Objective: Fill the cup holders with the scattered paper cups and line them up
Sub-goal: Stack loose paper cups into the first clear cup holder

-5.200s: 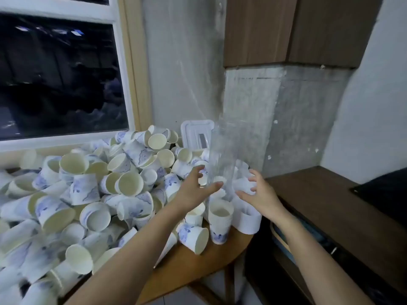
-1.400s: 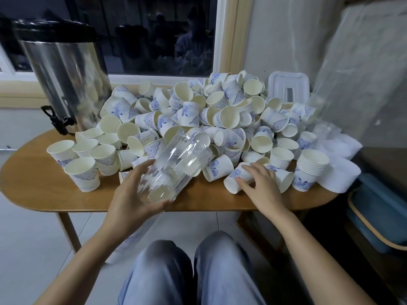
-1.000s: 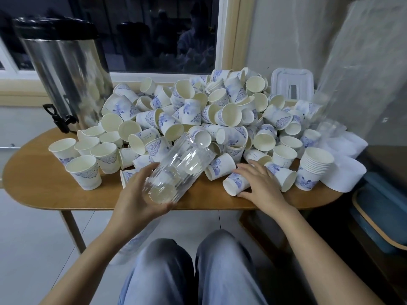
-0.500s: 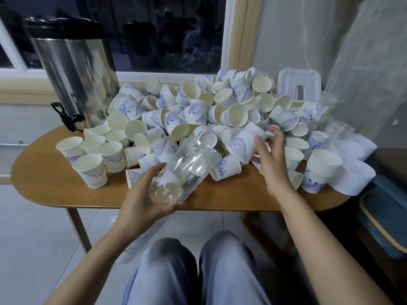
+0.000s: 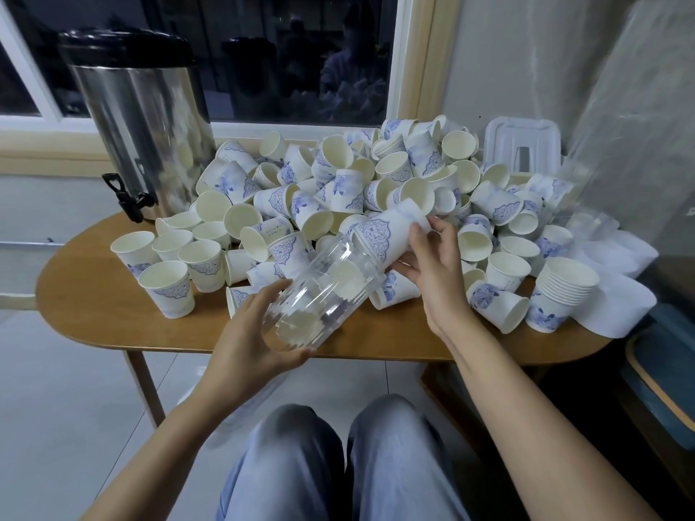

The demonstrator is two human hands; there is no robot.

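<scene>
My left hand (image 5: 248, 344) grips the closed end of a clear plastic cup holder (image 5: 319, 295), a ribbed tube tilted up and away over the table's front edge. My right hand (image 5: 432, 265) pinches a white paper cup with a blue pattern (image 5: 391, 231) by its rim and holds its base at the tube's open mouth. A big heap of the same paper cups (image 5: 376, 182) covers the wooden table (image 5: 97, 295). Several cups (image 5: 169, 265) stand upright at the left. A nested stack of cups (image 5: 560, 295) stands at the right.
A steel drinks urn with a black tap (image 5: 139, 118) stands at the back left. A white plastic lid (image 5: 522, 144) leans at the back right, with white sleeves (image 5: 616, 306) and clear plastic beside it. My knees (image 5: 338, 464) are under the table's front edge.
My right hand lifted a cup from the heap and brought it left to the mouth of the clear holder. My left hand kept holding the tube.
</scene>
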